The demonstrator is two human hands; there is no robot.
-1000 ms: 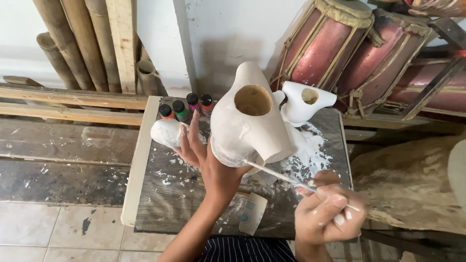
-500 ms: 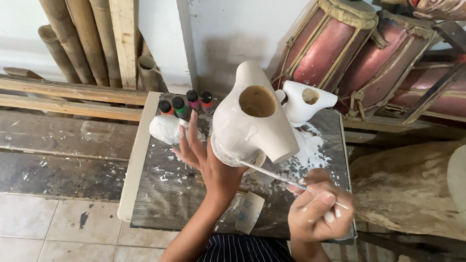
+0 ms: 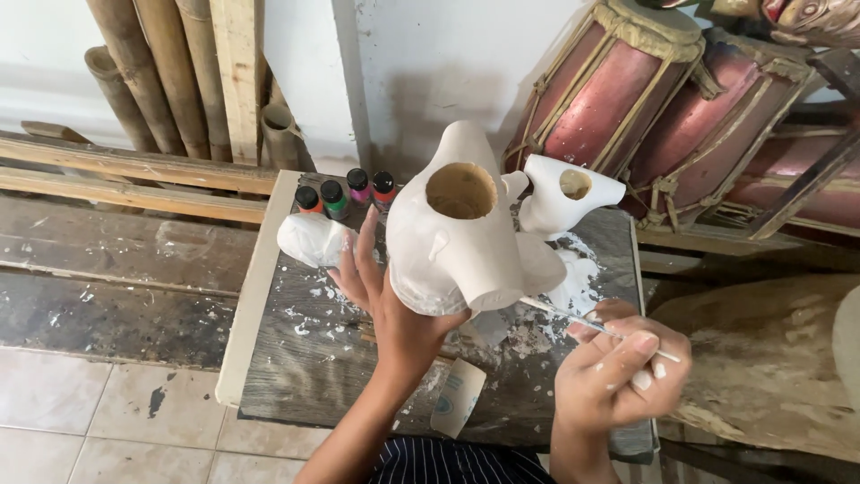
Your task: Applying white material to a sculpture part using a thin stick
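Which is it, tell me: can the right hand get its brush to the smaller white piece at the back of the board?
Probably yes. The right hand holds the brush low and right; the smaller white piece stands open on that side, while the large white figure sits leftward in the left hand.

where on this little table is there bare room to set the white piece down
The table has bare room along its near left edge, between the white bundle and the paper cup. The far edge is crowded with paint bottles and a second white piece; the right side holds spilled white paint and the right hand.
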